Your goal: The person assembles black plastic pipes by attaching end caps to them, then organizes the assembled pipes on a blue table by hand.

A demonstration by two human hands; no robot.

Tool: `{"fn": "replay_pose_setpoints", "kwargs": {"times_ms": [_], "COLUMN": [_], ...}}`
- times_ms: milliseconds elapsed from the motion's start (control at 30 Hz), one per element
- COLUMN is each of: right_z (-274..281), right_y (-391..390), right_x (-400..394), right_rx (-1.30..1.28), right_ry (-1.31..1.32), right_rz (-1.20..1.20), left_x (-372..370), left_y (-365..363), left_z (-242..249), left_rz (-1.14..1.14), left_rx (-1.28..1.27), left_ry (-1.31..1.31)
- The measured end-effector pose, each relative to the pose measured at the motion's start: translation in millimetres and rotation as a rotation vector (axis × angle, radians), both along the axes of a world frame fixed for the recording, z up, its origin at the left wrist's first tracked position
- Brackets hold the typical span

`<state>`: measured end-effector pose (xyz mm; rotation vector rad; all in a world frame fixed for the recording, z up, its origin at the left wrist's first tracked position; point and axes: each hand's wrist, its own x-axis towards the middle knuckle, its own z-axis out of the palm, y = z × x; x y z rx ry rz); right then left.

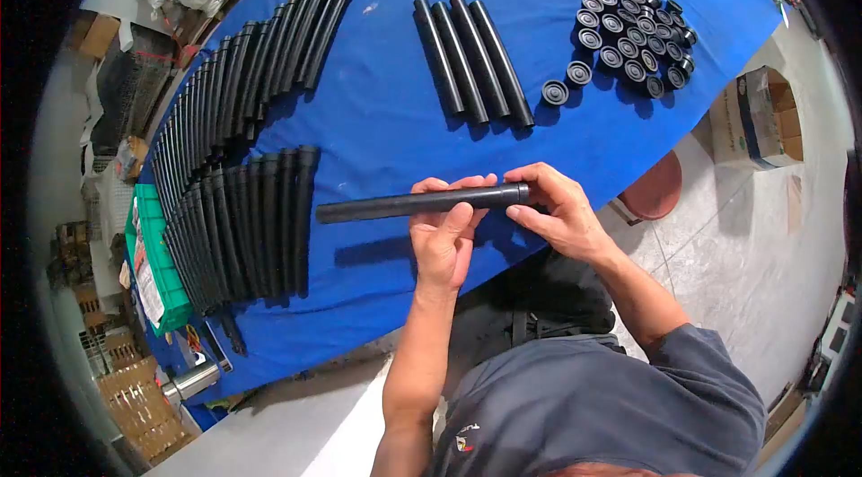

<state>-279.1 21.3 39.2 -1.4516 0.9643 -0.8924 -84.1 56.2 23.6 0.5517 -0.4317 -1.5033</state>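
Head view: over the near edge of the blue-covered worktable (386, 118), the left hand (442, 235) is wrapped around the middle of a long black plastic tube (395, 205) held level, while the right hand (561, 212) pinches the tube's right end, fingertips closed on what looks like a round black end cap (519, 193). Step in hand appears to be seating that cap; next calls for a firm, square push. Four loose black tubes (471, 60) and a heap of black caps (633, 37) lie far right, rows of finished-looking tubes (242, 217) at left.

Black tube (413, 204) and black caps (633, 37) over a blue table (386, 118).
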Motion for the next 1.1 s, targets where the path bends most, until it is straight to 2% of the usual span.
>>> {"fn": "replay_pose_setpoints", "kwargs": {"times_ms": [100, 200, 300, 400, 700, 1000, 1100], "right_z": [-6, -2, -2, -6, 0, 2, 3], "right_y": [-2, -6, -6, -5, -8, -8, -8], "right_x": [9, 10, 9, 8, 4, 1, 2], "right_rx": [0.011, -0.027, -0.126, -0.117, -0.386, -0.264, -0.295], "right_ry": [-0.151, -0.143, -0.006, 0.008, 0.131, 0.119, 0.143], "right_rz": [-0.028, 0.017, 0.039, 0.021, 0.044, 0.076, 0.080], "left_x": [0, -1, -1, -2, -12, -16, -16], "left_y": [0, 0, 0, 1, 4, 2, 2], "left_z": [1, 3, 3, 3, 7, 11, 11], "left_rz": [0.026, 0.049, 0.063, 0.071, 0.123, 0.136, 0.133], "left_rx": [0.028, 0.054, 0.071, 0.070, 0.118, 0.200, 0.211], "left_ry": [-0.007, 0.013, 0.021, -0.007, -0.115, -0.098, -0.106]}}
